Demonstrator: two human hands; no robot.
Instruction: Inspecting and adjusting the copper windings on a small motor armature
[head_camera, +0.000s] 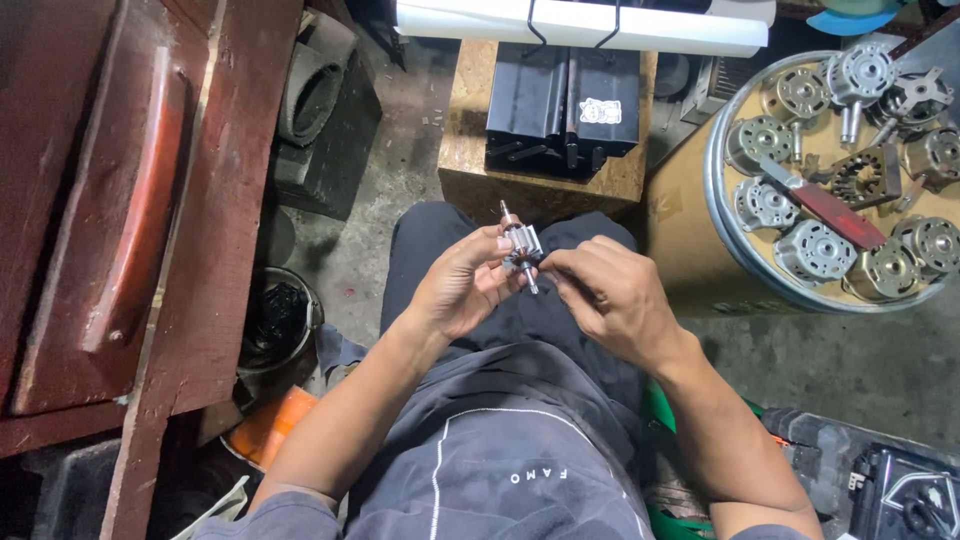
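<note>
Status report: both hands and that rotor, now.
Left hand grips small motor rotor by its core, shaft tilted. Right hand pinches at its lower shaft end. Nothing between the hands; round tray of motors off right.

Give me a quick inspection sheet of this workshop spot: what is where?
Surface: grey concrete floor; the seated person's lap serves as the work area.
Job's things: small metal motor rotor with a thin shaft, held upright between both hands.
Clutter: round drum top with many silver motor housings; black metal parts on a wooden block.
Grippers: left hand grips the rotor; right hand pinches its lower end.
Cables: nothing seen.
Surroundings: dark red wooden bench, white roll.
</note>
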